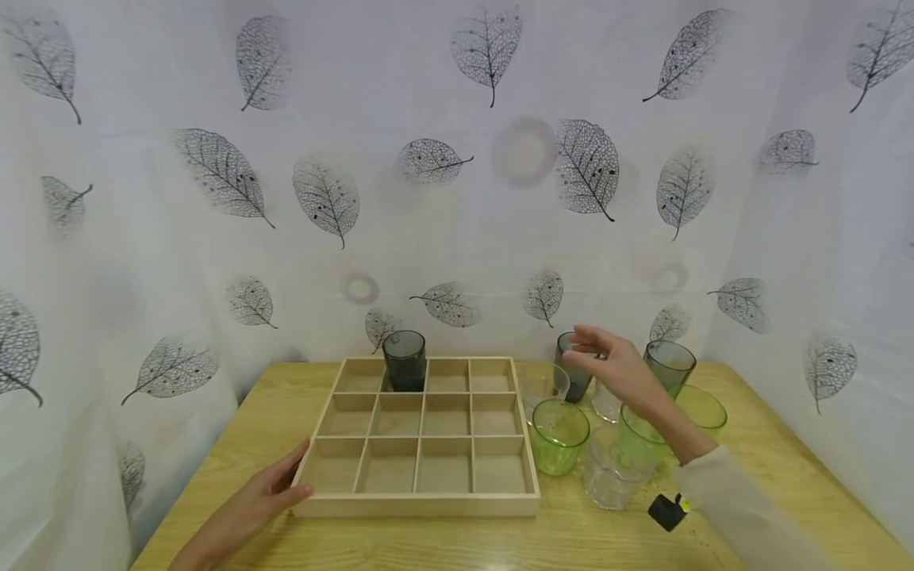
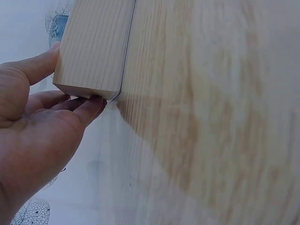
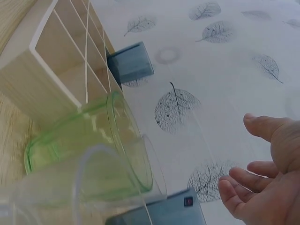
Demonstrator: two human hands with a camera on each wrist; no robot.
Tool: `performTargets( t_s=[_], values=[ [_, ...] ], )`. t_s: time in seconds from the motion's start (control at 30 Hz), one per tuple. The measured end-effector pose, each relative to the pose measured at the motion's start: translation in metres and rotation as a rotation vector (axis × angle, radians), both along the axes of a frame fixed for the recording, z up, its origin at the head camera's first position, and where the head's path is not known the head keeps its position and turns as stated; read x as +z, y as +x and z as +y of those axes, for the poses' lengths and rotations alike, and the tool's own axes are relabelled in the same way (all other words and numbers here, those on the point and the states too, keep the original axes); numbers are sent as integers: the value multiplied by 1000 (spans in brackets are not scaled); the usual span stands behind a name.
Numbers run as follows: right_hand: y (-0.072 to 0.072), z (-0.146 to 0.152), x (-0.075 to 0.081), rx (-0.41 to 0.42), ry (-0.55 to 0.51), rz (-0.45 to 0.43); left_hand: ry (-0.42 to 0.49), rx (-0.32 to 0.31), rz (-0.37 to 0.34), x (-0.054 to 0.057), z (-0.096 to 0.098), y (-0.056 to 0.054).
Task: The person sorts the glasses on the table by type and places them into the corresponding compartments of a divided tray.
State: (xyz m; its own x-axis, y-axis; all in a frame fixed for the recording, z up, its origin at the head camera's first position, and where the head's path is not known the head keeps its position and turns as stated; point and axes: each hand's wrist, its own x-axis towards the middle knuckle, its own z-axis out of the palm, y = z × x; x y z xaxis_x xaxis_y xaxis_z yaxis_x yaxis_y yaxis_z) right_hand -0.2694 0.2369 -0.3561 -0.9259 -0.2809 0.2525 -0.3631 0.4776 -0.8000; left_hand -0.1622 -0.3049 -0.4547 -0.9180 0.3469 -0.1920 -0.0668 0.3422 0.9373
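My left hand (image 1: 267, 493) grips the front left corner of a wooden divided box (image 1: 417, 506). In the left wrist view the thumb lies at the box's rim and the fingers (image 2: 89, 110) bend against its side. A dark grey glass (image 1: 405, 361) stands in the back row, second compartment from the left. Empty, with fingers spread and slightly bent, my right hand (image 1: 617, 369) hovers over the glasses on the right. Closest to its fingertips is another dark grey glass (image 1: 574, 386); in the right wrist view a glass like it (image 3: 164, 211) shows low in the frame.
Right of the box stand green glasses (image 1: 560, 436), clear glasses (image 1: 610, 476) and a third grey glass (image 1: 671, 365), close together. A small black object (image 1: 666, 513) appears by the right sleeve. The wooden table (image 1: 421, 547) backs onto a leaf-print curtain (image 1: 457, 230).
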Motion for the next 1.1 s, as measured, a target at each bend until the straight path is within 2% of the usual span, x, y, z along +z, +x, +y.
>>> performTargets(
  t_s=[0.43, 0.63, 0.8, 1.1],
  values=[
    [19, 52, 1, -82, 61, -22, 10, 7, -19, 2, -1, 1],
    [23, 84, -6, -140, 82, -40, 12, 1, -18, 3, -1, 1],
    [23, 113, -16, -204, 88, -4, 11, -3, -20, 2, -2, 0],
    [28, 148, -25, -243, 60, 14, 1, 1, -27, 3, -1, 0]
  ],
)
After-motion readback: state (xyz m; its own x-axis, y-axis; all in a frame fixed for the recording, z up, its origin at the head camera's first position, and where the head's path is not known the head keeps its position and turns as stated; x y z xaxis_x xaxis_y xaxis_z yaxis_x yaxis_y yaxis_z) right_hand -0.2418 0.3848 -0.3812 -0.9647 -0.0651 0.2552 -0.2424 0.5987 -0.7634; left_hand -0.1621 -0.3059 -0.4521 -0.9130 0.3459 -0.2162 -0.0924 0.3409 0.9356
